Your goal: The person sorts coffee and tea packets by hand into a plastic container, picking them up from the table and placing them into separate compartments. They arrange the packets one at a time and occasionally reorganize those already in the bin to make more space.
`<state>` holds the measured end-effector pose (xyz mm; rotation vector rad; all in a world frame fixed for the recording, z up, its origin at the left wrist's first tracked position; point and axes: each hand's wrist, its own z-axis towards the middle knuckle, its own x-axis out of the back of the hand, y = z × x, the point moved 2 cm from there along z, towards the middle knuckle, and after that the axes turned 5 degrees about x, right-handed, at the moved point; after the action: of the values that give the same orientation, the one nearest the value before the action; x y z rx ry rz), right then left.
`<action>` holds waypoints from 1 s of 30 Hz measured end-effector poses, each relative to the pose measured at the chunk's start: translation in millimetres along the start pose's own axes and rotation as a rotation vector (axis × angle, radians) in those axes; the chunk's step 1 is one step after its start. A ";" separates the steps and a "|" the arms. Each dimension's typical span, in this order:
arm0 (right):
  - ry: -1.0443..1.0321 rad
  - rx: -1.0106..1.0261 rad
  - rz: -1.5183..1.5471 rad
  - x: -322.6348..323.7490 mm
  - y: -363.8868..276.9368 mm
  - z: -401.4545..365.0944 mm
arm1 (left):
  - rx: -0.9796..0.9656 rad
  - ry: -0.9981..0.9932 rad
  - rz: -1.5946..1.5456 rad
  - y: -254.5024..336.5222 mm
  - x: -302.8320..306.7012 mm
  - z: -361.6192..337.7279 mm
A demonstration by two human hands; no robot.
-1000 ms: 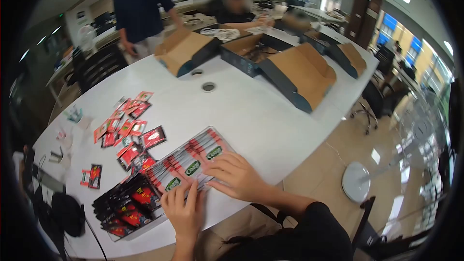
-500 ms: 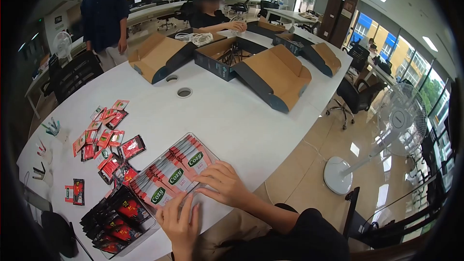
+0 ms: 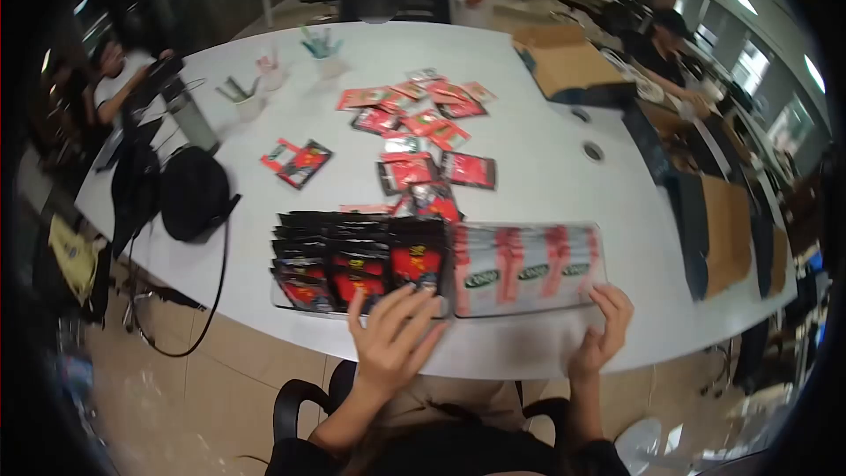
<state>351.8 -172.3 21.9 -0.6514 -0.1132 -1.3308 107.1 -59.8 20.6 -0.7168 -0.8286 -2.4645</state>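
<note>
In front of me two clear trays stand side by side. The left one holds rows of black-and-red sachets [image 3: 357, 251]. Pink-and-white Cozy sachets [image 3: 531, 269] fill the right tray [image 3: 529, 311] in overlapping rows. My left hand [image 3: 395, 335] has its fingers spread over the front right corner of the black sachets, near where the trays meet. At the front right corner of the Cozy tray is my right hand [image 3: 603, 330], its fingers apart and slightly bent, fingertips right at the rim. Neither hand grips a sachet.
Loose red and pink sachets [image 3: 423, 123] lie scattered behind the trays, with a few [image 3: 298, 161] to the left. Pen cups [image 3: 324, 60], a grey cylinder [image 3: 189, 119] and a black bag-like item [image 3: 194, 194] stand farther left. Open cardboard boxes [image 3: 718, 229] line the right; people are beyond.
My view has swung left, so the trays now lie straight ahead. My hands, close together at the Cozy tray before, have moved apart, the left toward the black sachets.
</note>
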 end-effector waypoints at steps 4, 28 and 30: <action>-0.194 0.182 -0.065 2.4 -11.3 38.7 | -0.009 0.005 -0.008 -1.3 -5.1 1.7; -1.268 -0.019 -0.029 -254.8 73.2 191.3 | 0.011 0.018 -0.126 -9.0 -9.5 -2.6; -1.280 -0.068 -0.029 -255.0 75.7 190.6 | 0.009 0.008 -0.288 -11.0 -1.1 0.1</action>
<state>409.2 149.4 38.6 -1.4774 -1.1065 -0.7597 101.9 -51.5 15.4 -0.6210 -1.0000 -2.7122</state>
